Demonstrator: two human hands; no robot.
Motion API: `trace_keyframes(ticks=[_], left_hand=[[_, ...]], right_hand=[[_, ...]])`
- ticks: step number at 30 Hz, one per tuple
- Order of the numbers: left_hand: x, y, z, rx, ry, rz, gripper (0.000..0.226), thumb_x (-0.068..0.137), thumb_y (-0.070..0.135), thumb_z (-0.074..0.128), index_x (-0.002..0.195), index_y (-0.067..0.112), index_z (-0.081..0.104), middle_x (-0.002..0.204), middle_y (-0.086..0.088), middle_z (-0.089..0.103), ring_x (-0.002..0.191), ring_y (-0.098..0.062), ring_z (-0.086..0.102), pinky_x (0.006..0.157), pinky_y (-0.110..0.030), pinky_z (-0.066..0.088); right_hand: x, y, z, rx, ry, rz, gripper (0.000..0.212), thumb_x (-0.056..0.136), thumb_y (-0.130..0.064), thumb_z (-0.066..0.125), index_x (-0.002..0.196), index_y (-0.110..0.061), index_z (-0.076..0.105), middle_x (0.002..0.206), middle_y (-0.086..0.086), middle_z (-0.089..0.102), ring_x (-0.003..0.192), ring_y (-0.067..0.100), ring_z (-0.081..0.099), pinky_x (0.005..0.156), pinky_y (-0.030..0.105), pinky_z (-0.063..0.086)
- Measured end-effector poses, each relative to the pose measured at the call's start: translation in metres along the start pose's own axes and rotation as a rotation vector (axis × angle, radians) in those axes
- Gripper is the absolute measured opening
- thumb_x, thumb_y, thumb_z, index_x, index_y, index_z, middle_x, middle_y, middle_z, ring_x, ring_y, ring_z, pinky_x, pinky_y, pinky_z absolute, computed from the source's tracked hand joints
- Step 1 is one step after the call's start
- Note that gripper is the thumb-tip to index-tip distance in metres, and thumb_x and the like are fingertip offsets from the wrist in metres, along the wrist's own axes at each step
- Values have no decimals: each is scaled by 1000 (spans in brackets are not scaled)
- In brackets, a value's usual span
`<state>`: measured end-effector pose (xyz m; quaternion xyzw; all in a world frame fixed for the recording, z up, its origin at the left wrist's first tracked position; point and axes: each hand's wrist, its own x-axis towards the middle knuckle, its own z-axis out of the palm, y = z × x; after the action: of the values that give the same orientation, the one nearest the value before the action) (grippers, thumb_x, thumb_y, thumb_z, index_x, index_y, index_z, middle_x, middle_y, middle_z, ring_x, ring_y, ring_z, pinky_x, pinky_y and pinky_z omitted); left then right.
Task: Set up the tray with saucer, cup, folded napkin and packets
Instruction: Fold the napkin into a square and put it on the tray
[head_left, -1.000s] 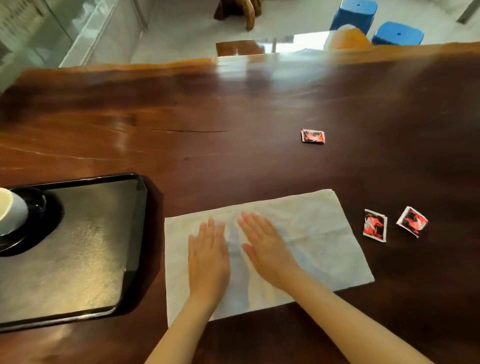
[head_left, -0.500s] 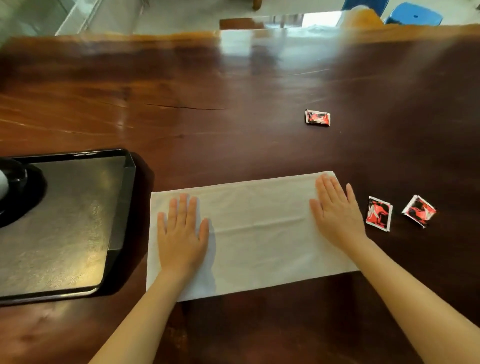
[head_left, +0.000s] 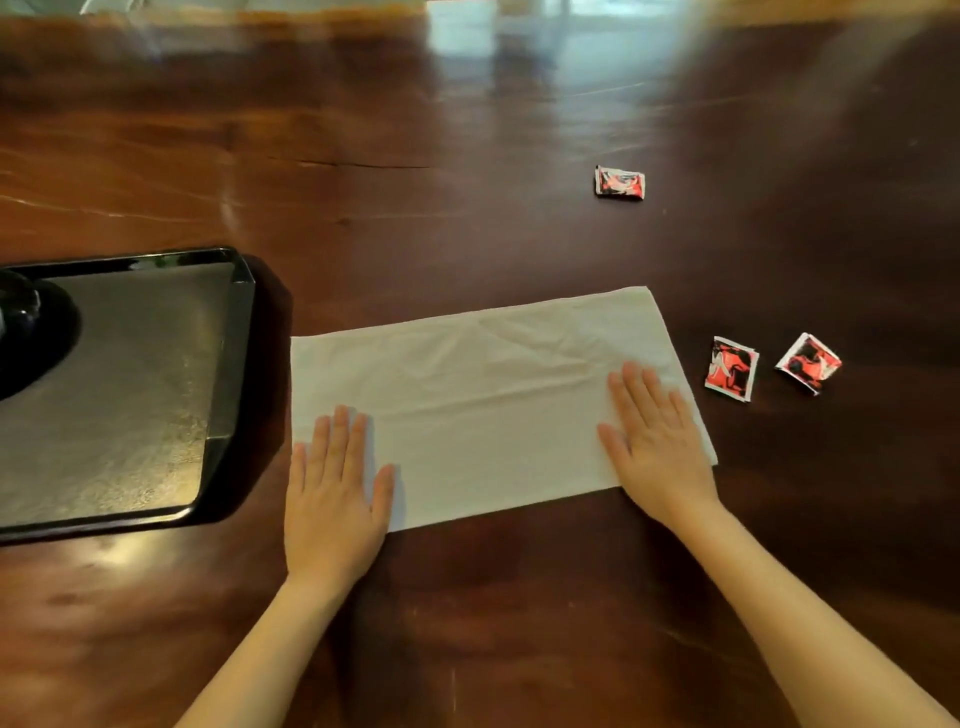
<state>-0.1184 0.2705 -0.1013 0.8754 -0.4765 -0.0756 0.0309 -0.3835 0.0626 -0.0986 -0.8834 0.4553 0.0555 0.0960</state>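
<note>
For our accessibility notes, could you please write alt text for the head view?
Left hand and right hand press flat on a white napkin on a wooden table, black tray left, three red packets right.

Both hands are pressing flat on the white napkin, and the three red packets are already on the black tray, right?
Not quite. In the head view, the three red packets lie on the brown wooden table, not on the black tray. Both the left hand and right hand do press flat on the white napkin.
</note>
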Motion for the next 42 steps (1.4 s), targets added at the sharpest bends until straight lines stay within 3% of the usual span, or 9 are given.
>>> trace_keyframes(ticks=[7,10,13,17,23,25,29,33,42], left_hand=[[-2,-14,-10,-46,-101,141,71,89,62,9,144,25,-17,153,3,-21,141,-15,-21,112,-29,-19],[-14,-17,-28,108,-118,403,67,92,50,24,148,14,11,156,-8,16,143,-28,14,115,-42,17],[-28,-10,-39,235,-79,595,55,79,13,68,130,2,49,129,-21,57,119,-38,54,88,-48,53],[-33,-5,-47,393,-64,577,70,48,-3,87,114,-2,64,114,-23,66,102,-38,64,66,-42,60],[-25,18,-55,303,-86,430,46,46,1,84,89,4,70,77,-11,69,67,-28,68,31,-26,46],[-19,29,-64,297,-138,385,33,52,4,81,81,9,67,67,-7,62,55,-24,61,33,-26,43],[-1,33,-89,182,-161,294,22,89,8,44,105,15,58,97,-5,64,84,-27,64,72,-36,51],[16,29,-148,109,12,417,20,84,6,53,87,21,66,82,0,68,74,-22,65,57,-30,43],[36,-22,-264,-190,-23,511,13,86,26,64,96,25,74,89,15,74,80,-4,67,69,-19,49]], right_hand=[[-9,18,-29,-101,-86,-31,64,96,-45,21,146,-15,-4,156,2,-8,144,16,-8,118,35,-1],[-29,5,-41,-211,-32,-196,58,96,-34,37,146,-9,19,155,11,18,142,26,20,116,37,17],[-52,-8,-35,-342,-143,-273,57,94,-18,41,144,-2,19,152,18,23,137,32,27,115,39,23],[-48,-14,-36,-516,-108,-320,45,87,2,42,130,6,34,133,22,42,113,31,47,96,35,44],[-45,-28,-45,-559,-136,-298,23,87,-25,54,96,-6,63,95,11,56,84,27,49,69,34,40],[-46,-31,-41,-404,-116,-167,43,90,-44,42,106,-5,51,103,11,51,89,27,46,76,36,42],[-45,-31,-44,-249,-83,-77,50,86,-53,46,110,-10,49,105,6,52,93,23,49,77,32,44],[-43,-19,-71,-125,-3,15,8,90,-16,51,94,-15,58,93,3,63,82,22,60,65,31,48],[-37,20,-222,528,104,-132,8,84,-14,65,79,-21,66,77,-9,65,74,7,60,63,18,44]])
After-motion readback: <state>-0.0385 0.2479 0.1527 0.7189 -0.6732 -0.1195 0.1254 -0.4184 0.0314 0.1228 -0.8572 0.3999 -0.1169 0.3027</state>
